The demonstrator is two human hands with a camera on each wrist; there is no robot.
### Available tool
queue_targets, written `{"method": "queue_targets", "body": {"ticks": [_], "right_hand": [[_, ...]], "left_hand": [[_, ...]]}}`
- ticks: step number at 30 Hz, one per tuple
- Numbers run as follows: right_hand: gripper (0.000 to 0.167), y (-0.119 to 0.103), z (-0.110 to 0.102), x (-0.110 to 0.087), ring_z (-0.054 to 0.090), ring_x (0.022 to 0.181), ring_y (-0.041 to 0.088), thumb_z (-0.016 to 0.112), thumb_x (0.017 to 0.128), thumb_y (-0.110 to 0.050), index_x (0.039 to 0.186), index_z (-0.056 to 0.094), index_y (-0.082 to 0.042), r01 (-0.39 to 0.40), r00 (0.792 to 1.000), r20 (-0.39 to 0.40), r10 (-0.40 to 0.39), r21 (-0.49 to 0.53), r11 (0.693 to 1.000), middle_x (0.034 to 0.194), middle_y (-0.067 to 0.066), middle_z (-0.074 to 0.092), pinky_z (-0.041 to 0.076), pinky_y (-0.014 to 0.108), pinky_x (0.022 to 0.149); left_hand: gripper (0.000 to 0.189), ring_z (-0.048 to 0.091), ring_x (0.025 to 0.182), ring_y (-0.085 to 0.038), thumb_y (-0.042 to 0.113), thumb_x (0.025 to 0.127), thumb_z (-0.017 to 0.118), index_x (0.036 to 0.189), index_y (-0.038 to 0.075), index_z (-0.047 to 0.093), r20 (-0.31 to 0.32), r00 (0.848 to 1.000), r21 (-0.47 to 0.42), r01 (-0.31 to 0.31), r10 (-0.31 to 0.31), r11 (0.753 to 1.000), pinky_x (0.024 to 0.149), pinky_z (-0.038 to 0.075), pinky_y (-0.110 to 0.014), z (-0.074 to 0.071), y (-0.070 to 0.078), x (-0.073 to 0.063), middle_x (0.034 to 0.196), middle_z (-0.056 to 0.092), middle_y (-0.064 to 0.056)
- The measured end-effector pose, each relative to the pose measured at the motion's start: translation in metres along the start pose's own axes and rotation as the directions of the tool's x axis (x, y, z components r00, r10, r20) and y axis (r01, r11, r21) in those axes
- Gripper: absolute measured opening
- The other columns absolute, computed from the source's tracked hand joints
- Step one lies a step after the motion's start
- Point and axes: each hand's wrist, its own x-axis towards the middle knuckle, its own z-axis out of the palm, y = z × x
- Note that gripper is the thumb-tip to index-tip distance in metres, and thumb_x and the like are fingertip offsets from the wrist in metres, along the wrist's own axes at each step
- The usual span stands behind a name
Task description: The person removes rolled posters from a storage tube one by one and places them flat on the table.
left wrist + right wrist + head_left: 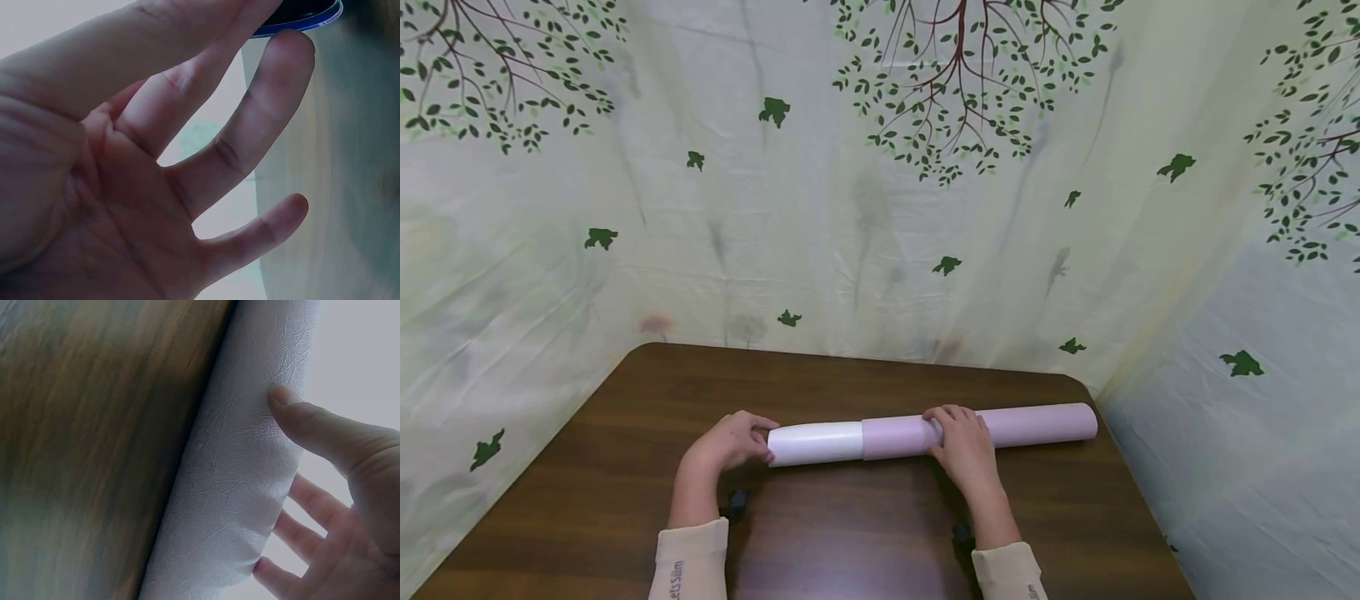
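Note:
A long roll of sheet material lies across the table, its pink part (1037, 425) to the right and a white part (817, 443) showing at the left end. Wrinkled, leather-like texture shows on the roll (225, 450) in the right wrist view. My left hand (735, 440) holds the white end between thumb and fingertips, while the ring and little fingers spread away. In the left wrist view, a blue rim (297, 26) borders the dark opening of the roll. My right hand (966, 446) grips the pink part from above, thumb on the near side and fingers over the far side.
The brown wooden table (850, 533) has rounded far corners. A pale curtain (865, 217) printed with trees and leaves hangs behind it and on both sides. The roll's right end comes close to the table's right edge.

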Motion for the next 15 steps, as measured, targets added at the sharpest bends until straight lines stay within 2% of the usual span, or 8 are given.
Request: {"method": "queue_targets", "body": {"ticks": [7,15], "right_hand": [[0.042,-0.002,0.001,0.001,0.059,0.134,0.037,0.092,0.083,-0.024,0.120,0.073,-0.024,-0.006,1.000,0.012,0.006,0.006,1.000,0.135,0.008,0.070,0.042,0.059,0.116],[0.042,-0.002,-0.003,0.003,0.059,0.132,0.038,0.092,0.082,-0.025,0.119,0.073,-0.023,-0.002,1.000,0.025,0.002,-0.009,1.000,0.134,0.008,0.071,0.044,0.058,0.114]], "left_hand": [[0.056,0.064,0.086,-0.019,0.003,0.083,0.085,0.135,-0.006,0.067,-0.004,1.000,0.002,-0.005,0.005,1.000,0.074,0.048,-0.031,-0.006,-0.006,-0.005,0.095,0.077,-0.008],[0.054,0.066,0.089,-0.021,0.002,0.084,0.082,0.135,-0.006,0.067,-0.005,1.000,0.020,-0.009,0.009,1.000,0.075,0.051,-0.034,-0.015,-0.015,-0.009,0.100,0.077,-0.011]]}}
